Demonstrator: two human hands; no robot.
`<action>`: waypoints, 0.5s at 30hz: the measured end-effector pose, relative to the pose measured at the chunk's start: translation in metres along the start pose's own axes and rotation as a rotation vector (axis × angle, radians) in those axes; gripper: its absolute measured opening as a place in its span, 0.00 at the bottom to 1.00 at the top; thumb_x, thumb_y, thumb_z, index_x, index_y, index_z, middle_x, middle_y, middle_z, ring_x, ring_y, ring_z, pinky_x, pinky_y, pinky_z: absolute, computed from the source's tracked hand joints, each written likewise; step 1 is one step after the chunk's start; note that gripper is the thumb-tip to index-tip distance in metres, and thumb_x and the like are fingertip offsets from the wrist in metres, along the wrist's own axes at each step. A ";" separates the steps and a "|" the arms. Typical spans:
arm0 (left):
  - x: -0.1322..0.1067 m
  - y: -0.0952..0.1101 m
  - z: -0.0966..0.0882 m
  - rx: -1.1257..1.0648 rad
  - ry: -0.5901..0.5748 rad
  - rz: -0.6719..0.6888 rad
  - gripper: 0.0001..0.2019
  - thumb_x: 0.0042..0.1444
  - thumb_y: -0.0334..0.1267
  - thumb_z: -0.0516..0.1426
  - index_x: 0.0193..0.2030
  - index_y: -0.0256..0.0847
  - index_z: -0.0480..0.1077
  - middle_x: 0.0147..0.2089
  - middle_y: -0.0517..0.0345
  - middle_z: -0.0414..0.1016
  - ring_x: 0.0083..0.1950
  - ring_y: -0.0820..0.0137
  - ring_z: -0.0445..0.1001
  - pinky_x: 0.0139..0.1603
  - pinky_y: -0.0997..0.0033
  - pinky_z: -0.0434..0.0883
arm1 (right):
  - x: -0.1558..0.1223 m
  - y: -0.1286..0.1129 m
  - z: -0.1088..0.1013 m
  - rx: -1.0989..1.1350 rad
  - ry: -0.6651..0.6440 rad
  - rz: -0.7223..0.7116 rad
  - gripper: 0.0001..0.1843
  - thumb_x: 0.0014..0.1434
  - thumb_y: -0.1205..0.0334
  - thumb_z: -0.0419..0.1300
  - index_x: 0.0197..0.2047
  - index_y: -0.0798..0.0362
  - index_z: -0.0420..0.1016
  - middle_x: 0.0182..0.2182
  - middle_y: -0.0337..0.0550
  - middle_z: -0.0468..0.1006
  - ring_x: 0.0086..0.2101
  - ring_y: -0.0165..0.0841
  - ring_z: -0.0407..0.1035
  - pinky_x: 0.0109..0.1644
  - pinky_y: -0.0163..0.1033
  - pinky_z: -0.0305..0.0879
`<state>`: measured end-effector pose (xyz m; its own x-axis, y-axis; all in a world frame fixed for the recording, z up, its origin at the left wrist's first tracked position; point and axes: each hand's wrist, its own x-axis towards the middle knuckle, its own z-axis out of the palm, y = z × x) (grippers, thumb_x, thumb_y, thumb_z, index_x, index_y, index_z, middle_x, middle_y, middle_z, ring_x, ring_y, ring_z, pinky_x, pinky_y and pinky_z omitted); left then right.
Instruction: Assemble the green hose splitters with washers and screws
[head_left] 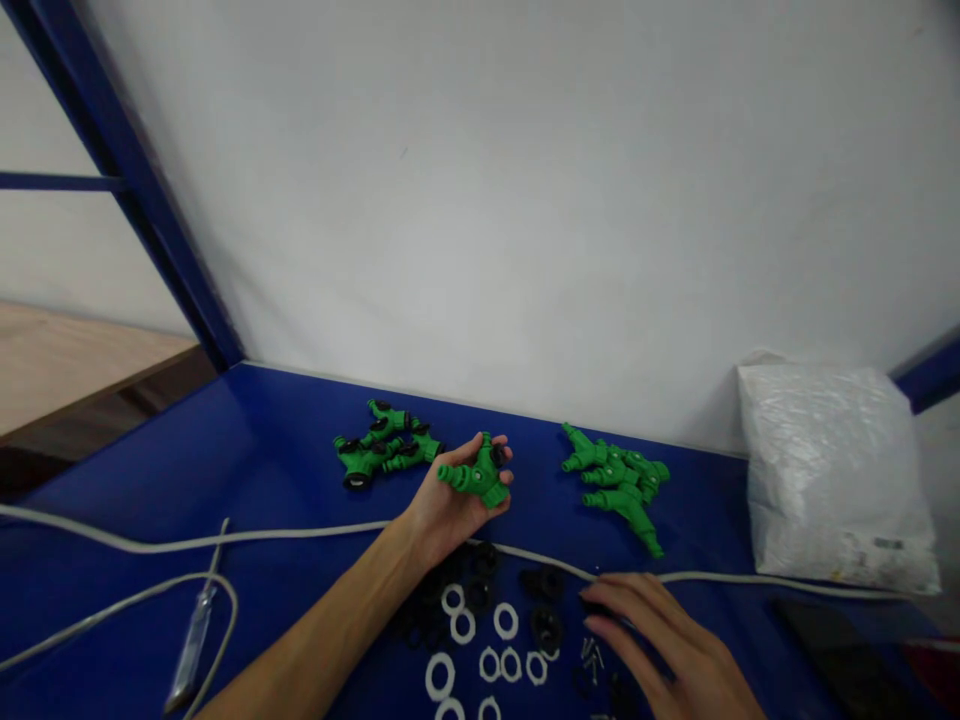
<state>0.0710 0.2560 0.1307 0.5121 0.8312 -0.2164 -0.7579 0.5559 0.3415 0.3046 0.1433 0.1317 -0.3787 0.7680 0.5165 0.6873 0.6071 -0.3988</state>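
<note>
My left hand [457,505] is closed around a green Y-shaped hose connector [477,480], holding it above the table. A small black part [499,455] sits on one of its branches. Low on the right, my right hand [664,640] reaches among small loose parts, thumb and fingers apart. Something dark shows between its fingertips; whether it is a part being touched, I cannot tell. Beside it lie black rings [546,628], small metal pins [592,655] and several white rings [506,621]. Black parts near my left wrist are partly hidden and dim.
Green connectors with black parts [360,462] lie back left; plain green ones [619,480] lie back right. A white cable [300,534] crosses the blue table [277,430]. A screwdriver [196,630] lies left, a white plastic package [832,480] right. The wall [487,200] borders the back.
</note>
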 end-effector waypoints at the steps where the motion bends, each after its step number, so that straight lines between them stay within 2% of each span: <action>1: -0.001 -0.001 0.000 0.005 0.002 -0.005 0.10 0.66 0.37 0.55 0.45 0.32 0.74 0.39 0.54 0.77 0.30 0.72 0.74 0.31 0.69 0.69 | 0.006 -0.002 -0.002 0.109 0.037 0.116 0.07 0.65 0.59 0.61 0.43 0.45 0.82 0.38 0.39 0.86 0.37 0.34 0.82 0.43 0.28 0.76; 4: -0.002 -0.002 0.001 0.028 -0.012 -0.015 0.14 0.65 0.36 0.55 0.52 0.30 0.73 0.40 0.54 0.77 0.30 0.73 0.72 0.31 0.70 0.68 | 0.035 -0.013 0.001 0.547 0.134 0.480 0.06 0.59 0.56 0.67 0.40 0.45 0.80 0.35 0.38 0.85 0.36 0.33 0.81 0.40 0.29 0.76; 5: -0.003 -0.002 0.001 0.035 -0.023 -0.014 0.15 0.65 0.36 0.55 0.55 0.30 0.72 0.40 0.53 0.77 0.30 0.73 0.72 0.31 0.69 0.68 | 0.046 -0.017 0.004 0.699 0.176 0.541 0.07 0.58 0.56 0.69 0.40 0.45 0.80 0.34 0.37 0.85 0.33 0.31 0.80 0.39 0.29 0.75; 9: -0.002 -0.003 -0.001 0.052 -0.028 0.001 0.19 0.64 0.35 0.54 0.59 0.27 0.69 0.41 0.50 0.77 0.32 0.70 0.73 0.32 0.68 0.69 | 0.091 -0.024 0.023 1.205 0.257 0.510 0.12 0.54 0.59 0.73 0.42 0.48 0.84 0.37 0.40 0.84 0.31 0.28 0.77 0.40 0.30 0.74; 12: 0.000 -0.003 -0.001 0.068 0.019 0.004 0.18 0.63 0.34 0.55 0.59 0.30 0.69 0.39 0.51 0.77 0.32 0.69 0.75 0.31 0.68 0.68 | 0.107 -0.021 0.038 1.328 0.298 0.464 0.11 0.50 0.56 0.75 0.38 0.48 0.85 0.34 0.40 0.84 0.29 0.28 0.77 0.37 0.30 0.74; 15: 0.002 -0.005 0.000 0.080 0.051 0.058 0.20 0.63 0.33 0.56 0.62 0.41 0.64 0.39 0.54 0.76 0.31 0.68 0.75 0.31 0.68 0.69 | 0.107 -0.020 0.047 1.368 0.327 0.438 0.13 0.46 0.52 0.77 0.34 0.47 0.85 0.29 0.39 0.83 0.23 0.24 0.72 0.29 0.27 0.71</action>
<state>0.0756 0.2554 0.1286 0.4457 0.8625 -0.2397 -0.7497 0.5059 0.4265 0.2211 0.2233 0.1595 -0.0180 0.9708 0.2390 -0.4707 0.2027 -0.8587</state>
